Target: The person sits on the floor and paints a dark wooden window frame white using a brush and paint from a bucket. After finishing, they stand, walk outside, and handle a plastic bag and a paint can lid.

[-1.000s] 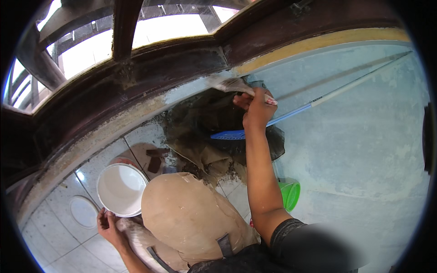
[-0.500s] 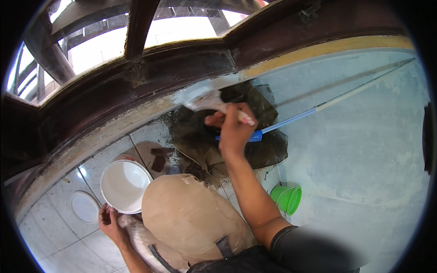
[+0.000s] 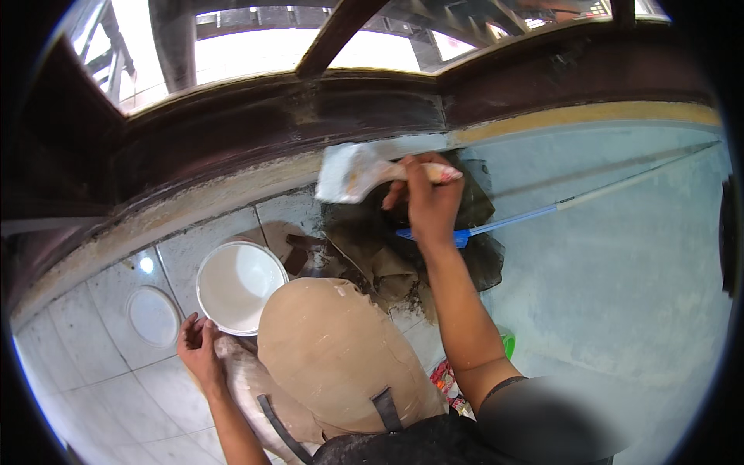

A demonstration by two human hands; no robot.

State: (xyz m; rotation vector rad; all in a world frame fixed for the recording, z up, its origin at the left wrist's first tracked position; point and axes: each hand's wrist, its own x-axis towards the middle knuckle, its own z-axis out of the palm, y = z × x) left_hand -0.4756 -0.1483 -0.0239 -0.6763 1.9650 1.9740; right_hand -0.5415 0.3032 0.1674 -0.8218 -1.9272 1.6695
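In our R hand (image 3: 432, 203) we've got the brush (image 3: 364, 174) pinched by its handle, bristles pointing L, at the ledge (image 3: 263, 175) under the window frame (image 3: 372, 101); can't tell if they're touching. Our L hand (image 3: 199, 349), fingers loosely bent, is by the bucket's (image 3: 221, 294) rim, contact unclear, w/ the lid (image 3: 153, 316) flat on the tiles (image 3: 101, 341) nearby.
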